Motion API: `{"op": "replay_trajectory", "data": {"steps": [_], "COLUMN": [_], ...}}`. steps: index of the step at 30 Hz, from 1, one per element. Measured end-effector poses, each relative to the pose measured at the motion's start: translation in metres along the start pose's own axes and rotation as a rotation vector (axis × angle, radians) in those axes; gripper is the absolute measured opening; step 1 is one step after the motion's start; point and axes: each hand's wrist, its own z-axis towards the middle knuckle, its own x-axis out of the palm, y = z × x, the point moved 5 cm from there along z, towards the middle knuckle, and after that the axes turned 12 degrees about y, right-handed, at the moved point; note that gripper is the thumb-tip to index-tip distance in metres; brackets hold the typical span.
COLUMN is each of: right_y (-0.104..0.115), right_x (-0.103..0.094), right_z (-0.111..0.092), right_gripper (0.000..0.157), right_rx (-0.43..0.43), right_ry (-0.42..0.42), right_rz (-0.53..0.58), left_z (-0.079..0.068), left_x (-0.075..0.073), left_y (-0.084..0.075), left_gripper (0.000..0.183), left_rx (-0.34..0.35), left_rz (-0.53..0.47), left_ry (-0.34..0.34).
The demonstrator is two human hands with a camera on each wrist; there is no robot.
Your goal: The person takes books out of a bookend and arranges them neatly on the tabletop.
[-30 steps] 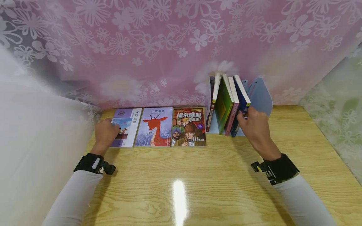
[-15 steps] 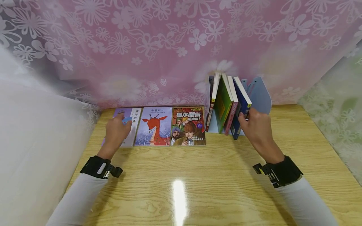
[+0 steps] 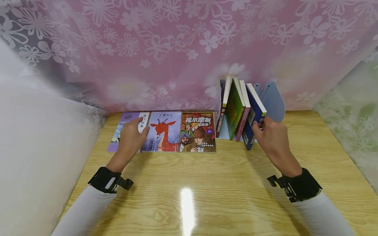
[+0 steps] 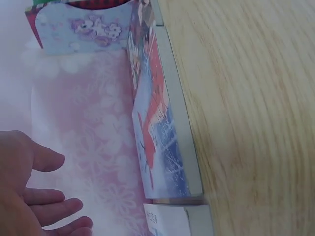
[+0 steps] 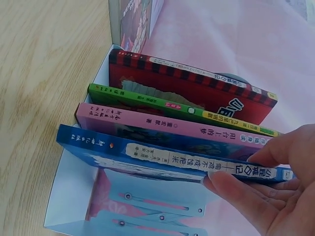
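My right hand [image 3: 273, 134] pinches the spine of a dark blue book [image 3: 256, 111], thumb on one side and fingers on the other. The book stands rightmost in a light blue bookend rack [image 3: 273, 98], its lower spine jutting forward of its neighbours. Beside it stand a pink book [image 3: 243, 114], a green book [image 3: 234, 108] leaning, and a red-and-black book [image 5: 192, 93]. My left hand [image 3: 130, 136], fingers relaxed and holding nothing, hovers over a purple-and-white book [image 3: 116, 137] lying flat. Right of that lies the deer-cover book [image 3: 165, 134].
A detective-cover book [image 3: 198, 132] lies flat between the deer-cover book and the rack. All stand or lie along the back of a wood-grain table [image 3: 224, 183]. A pink floral cloth [image 3: 147, 65] hangs behind; a white wall [image 3: 38, 131] borders the left.
My left hand has moved right across the purple-and-white book toward the deer-cover book. My right hand has drawn the blue book forward and slightly right, out of line with the others.
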Motion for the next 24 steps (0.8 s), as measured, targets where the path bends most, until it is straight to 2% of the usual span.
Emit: {"op": "replay_trajectory", "data": {"steps": [6, 14, 16, 24], "right_y": [0.004, 0.008, 0.009, 0.011], "right_x": [-0.004, -0.009, -0.010, -0.015], "right_z": [-0.003, -0.008, -0.010, -0.017], "right_gripper": [0.029, 0.026, 0.026, 0.029], "right_rx": [-0.003, 0.009, 0.010, 0.002], "right_ry": [-0.018, 0.005, 0.006, 0.005], "right_rz": [-0.008, 0.013, 0.014, 0.001], "left_z": [-0.006, -0.012, -0.013, -0.017], "left_x": [0.002, 0.003, 0.002, 0.005], "left_y": [-0.016, -0.037, -0.041, -0.055], "left_gripper": [0.051, 0.056, 0.057, 0.058], "left_rx": [0.028, 0.069, 0.064, 0.129], "left_rz": [-0.001, -0.017, -0.013, 0.030], "left_ry": [0.046, 0.096, 0.110, 0.144]}}
